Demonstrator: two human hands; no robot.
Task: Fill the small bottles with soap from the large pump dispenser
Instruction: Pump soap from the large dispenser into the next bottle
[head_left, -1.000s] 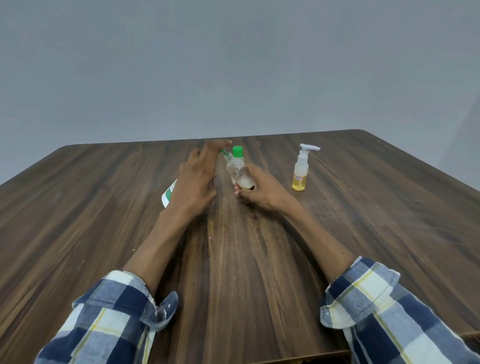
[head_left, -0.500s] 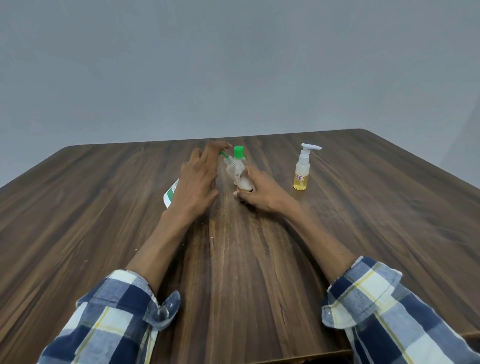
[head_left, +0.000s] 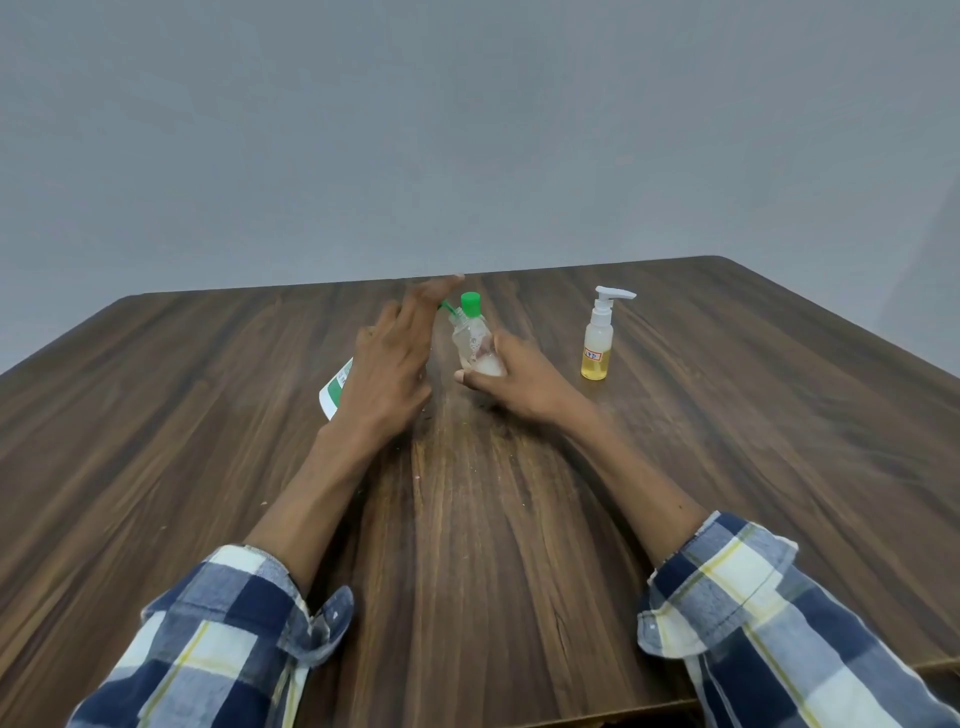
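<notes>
Almost nothing here can be read. The small pump bottle (head_left: 597, 345) with yellow liquid carries a little white label with a red border; some dark handwritten marks stand on it, but they are too small to make out. The large dispenser (head_left: 336, 387), mostly hidden behind the left hand (head_left: 387, 364), shows a white and green label with blurred print. The clear small bottle (head_left: 474, 340) with the green cap has faint pale markings, not legible.

green cap (head_left: 470, 300); plaid sleeves (head_left: 228, 639)
</notes>
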